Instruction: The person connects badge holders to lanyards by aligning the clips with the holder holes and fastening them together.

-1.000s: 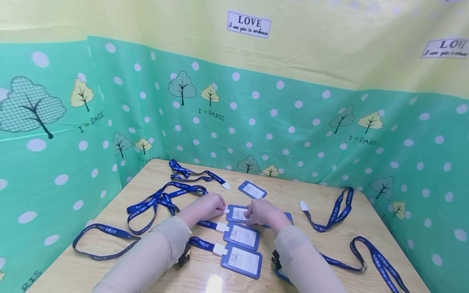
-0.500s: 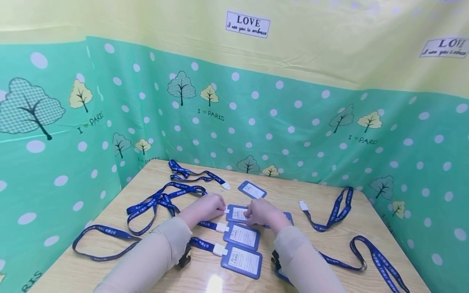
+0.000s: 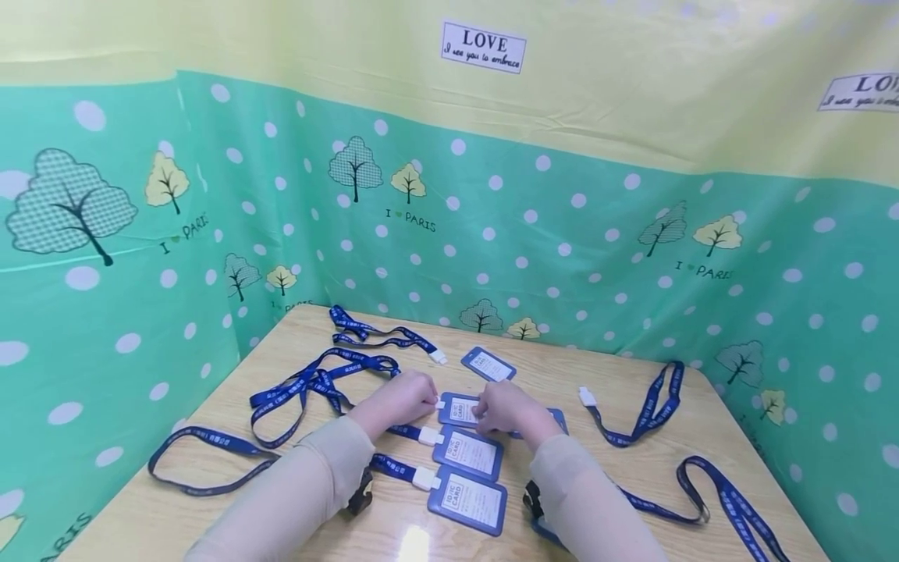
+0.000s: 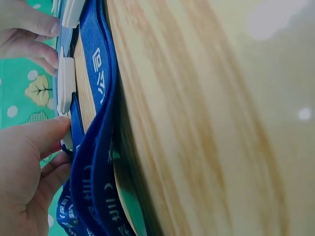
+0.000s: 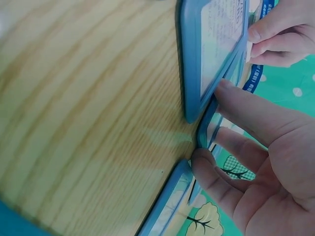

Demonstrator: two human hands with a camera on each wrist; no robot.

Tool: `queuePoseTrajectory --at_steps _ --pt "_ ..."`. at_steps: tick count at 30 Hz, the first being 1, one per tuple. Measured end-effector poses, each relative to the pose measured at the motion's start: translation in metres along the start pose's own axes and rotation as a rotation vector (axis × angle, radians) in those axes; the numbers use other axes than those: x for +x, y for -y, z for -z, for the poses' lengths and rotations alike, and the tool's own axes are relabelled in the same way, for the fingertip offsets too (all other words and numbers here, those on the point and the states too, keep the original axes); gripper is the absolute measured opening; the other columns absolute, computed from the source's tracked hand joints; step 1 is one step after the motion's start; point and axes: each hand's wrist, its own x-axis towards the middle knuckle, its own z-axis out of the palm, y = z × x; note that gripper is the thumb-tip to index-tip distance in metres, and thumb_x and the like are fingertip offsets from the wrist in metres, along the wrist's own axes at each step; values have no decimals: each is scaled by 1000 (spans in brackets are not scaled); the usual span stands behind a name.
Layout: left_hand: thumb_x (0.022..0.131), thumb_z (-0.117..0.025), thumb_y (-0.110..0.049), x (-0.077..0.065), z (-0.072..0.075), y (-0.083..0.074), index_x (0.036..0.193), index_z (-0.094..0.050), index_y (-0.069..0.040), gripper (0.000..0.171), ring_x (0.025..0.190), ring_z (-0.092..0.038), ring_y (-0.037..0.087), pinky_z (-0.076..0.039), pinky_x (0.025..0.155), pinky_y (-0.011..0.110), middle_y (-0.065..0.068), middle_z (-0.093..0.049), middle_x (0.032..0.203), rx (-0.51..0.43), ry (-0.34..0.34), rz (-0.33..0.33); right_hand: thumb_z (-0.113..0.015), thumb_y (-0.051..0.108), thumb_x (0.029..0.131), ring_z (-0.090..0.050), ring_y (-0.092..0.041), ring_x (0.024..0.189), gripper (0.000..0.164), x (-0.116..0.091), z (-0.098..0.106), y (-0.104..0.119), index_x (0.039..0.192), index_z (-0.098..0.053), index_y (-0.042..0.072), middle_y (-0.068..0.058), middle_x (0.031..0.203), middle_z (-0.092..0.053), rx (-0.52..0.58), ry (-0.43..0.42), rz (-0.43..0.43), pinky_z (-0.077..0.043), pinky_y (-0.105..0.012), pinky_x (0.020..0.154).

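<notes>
Three blue ID badge holders with white cards lie in a column at the middle of the wooden table. At the farthest one, the badge holder point(image 3: 460, 410), both hands are at work. My left hand point(image 3: 405, 400) pinches the white lanyard clip point(image 4: 67, 140) at its left end between thumb and fingers. My right hand point(image 3: 510, 407) grips the same holder near its right end, with the thumb over its face in the right wrist view. Nearer lie the middle holder point(image 3: 469, 453) and the front holder point(image 3: 467, 499), each joined to a blue lanyard by a white clip.
A loose badge holder point(image 3: 488, 364) lies behind the hands. Another holder point(image 3: 559, 419) is partly hidden by the right hand. Blue lanyards lie at the back left point(image 3: 382, 332), left point(image 3: 302, 390) and right point(image 3: 649, 406). A patterned curtain point(image 3: 492, 211) hangs along the table's far edge.
The head view has shifted slightly, so everything sits a little further right. Both hands stay at the same badge holder, with no clear movement of the holder or clip.
</notes>
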Motion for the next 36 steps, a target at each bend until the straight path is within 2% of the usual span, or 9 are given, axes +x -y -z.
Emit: queuePoseTrajectory --at_steps 6,15,21,30,36 --pt "89 -79 -15 -1 -1 -5 100 -80 -13 11 94 -70 17 -59 86 31 0 -73 99 9 -10 22 -84 25 85 -60 -13 83 30 0 -1 -2 114 -78 21 -8 134 -65 0 -3 6 -55 -35 83" --pt "90 -78 -15 -3 -2 -9 93 -81 -12 5 85 -66 12 -58 81 29 -2 -69 90 45 -11 35 -85 25 84 -61 -14 86 30 0 -3 -1 113 -79 20 -7 130 -68 20 -7 9 -56 -38 89" --pt "91 -77 -16 -3 -4 -12 95 -81 -12 7 86 -67 14 -59 81 30 -1 -70 90 67 -35 48 -86 25 83 -65 -17 99 31 -1 -3 -2 112 -79 21 -7 134 -66 31 -24 8 -54 -43 97" --pt "91 -77 -15 -1 -6 -17 97 -81 -13 8 89 -67 16 -59 82 31 1 -70 94 47 -28 94 -86 26 82 -66 -19 103 30 -1 -6 -4 110 -79 20 -6 125 -70 63 -47 16 -54 -44 97" --pt "91 -77 -15 -1 -6 -16 93 -82 -13 6 88 -66 15 -58 83 31 0 -69 92 59 -29 82 -87 27 82 -65 -25 112 29 0 -8 -4 109 -80 21 -6 125 -70 62 -57 7 -53 -46 99"
